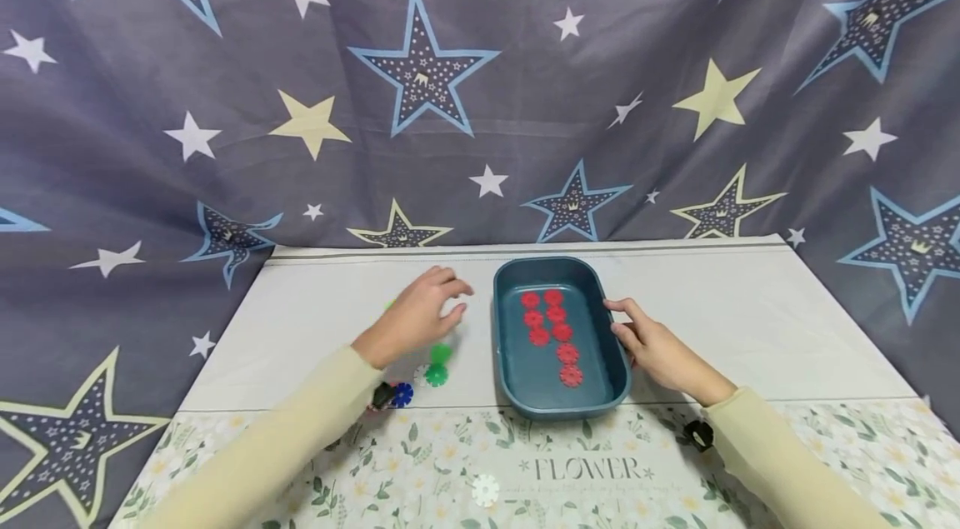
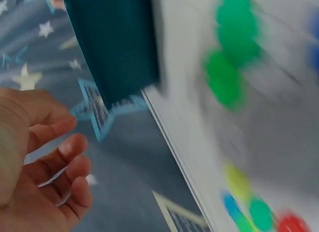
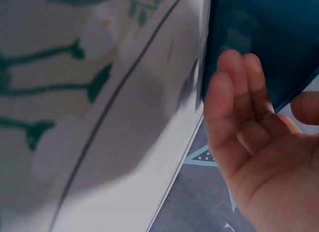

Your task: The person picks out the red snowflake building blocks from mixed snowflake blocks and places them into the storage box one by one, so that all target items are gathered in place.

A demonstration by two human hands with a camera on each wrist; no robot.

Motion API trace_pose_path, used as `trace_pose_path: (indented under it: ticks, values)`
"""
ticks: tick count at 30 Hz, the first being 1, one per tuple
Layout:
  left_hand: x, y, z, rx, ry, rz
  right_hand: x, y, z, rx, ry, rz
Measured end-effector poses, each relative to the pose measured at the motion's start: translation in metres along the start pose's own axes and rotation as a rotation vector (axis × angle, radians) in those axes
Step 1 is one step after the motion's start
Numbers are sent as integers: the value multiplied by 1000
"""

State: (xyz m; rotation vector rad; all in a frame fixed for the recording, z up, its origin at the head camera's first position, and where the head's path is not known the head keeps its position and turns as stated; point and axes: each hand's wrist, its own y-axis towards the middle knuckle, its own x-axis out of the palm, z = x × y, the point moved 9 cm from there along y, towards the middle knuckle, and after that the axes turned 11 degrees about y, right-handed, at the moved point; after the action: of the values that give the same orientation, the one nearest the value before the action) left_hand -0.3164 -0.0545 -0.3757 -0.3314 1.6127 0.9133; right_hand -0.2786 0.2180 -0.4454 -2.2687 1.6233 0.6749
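A dark teal tray (image 1: 512,379) stands on the table and holds several red notched discs (image 1: 556,314) in two rows. My right hand (image 1: 660,354) holds the tray by its right rim. In the right wrist view, several fingers (image 3: 232,100) lie along the outer wall. My left hand (image 1: 416,312) hovers to the left of the tray with its fingers loosely bent and nothing between them. Near it lie green discs (image 1: 437,375), a white disc (image 1: 422,376) and a blue disc (image 1: 402,394). Other discs are partly hidden behind the left arm.
A lone white disc (image 1: 485,490) lies on the flowered front part of the table cover (image 1: 600,504). The left wrist view shows blurred yellow (image 2: 238,182), red and blue discs. A grey curtain with stars (image 1: 480,137) hangs behind the table.
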Motion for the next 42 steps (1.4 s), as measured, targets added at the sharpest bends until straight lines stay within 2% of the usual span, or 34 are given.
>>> trace_pose_path:
  ticks: [3, 6, 8, 11, 14, 19, 24, 32, 35, 39, 42]
  values:
    - [-3, -29, -31, -90, -7, -65, -1, -1, 0, 3, 6, 0]
    - [-2, -60, -61, -191, -24, -160, -2, -1, -2, 0, 6, 1]
    - [0, -79, -77, -235, -31, -218, -4, -2, -4, -4, 0, 7]
    - [6, -101, -95, -282, -39, -296, -7, -3, -5, -11, -15, 20]
    - [14, -115, -105, -305, -41, -352, -8, -3, -6, -17, -16, 24]
    - [26, -121, -111, -323, -28, -379, -5, -2, -5, -19, -2, 13]
    - [32, -119, -110, -325, -47, -388, -3, -2, -4, -20, 1, 10]
    - [41, -123, -105, -343, -80, -439, -1, -1, -3, -26, -3, 6]
    - [42, -122, -102, -347, -76, -433, -2, -2, -4, -33, -9, 9]
    - [43, -125, -106, -387, -65, -424, -1, -2, -5, -42, -19, 1]
    - [41, -125, -108, -391, -59, -386, 0, -1, -5, -42, -23, -5]
